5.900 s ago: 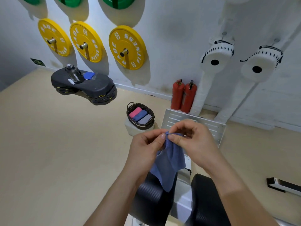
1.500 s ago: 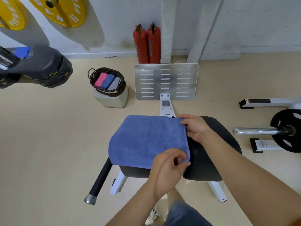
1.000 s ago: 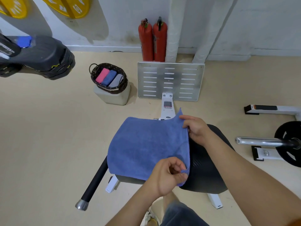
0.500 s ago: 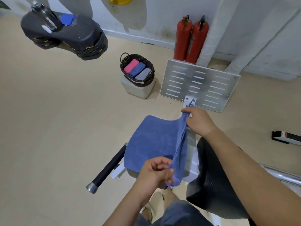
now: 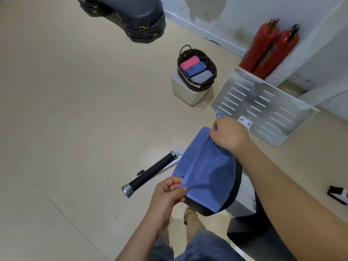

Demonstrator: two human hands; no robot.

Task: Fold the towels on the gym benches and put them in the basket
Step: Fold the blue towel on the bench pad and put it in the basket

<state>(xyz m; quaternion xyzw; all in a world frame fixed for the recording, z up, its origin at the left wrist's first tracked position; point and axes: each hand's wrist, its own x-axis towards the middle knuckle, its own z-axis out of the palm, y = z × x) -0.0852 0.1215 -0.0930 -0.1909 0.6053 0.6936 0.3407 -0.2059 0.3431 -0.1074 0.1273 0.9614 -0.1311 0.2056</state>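
One blue towel [image 5: 207,166] lay folded over on the black bench seat [image 5: 238,175]. The left hand [image 5: 169,194] pinched its near corner, and the right hand [image 5: 230,135] pinched its far corner. One basket [image 5: 199,86] sat well apart on a white box [image 5: 185,92], holding three folded towels [image 5: 195,69]. Two red fire extinguishers [image 5: 260,48] stood behind.

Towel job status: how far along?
Done: folded pink towel, folded blue towel and folded grey towel lie in the dark woven basket. In hand: left hand and right hand pinch one edge of a blue microfibre towel, partly folded on the black bench pad. Left: finish the fold, basket it.
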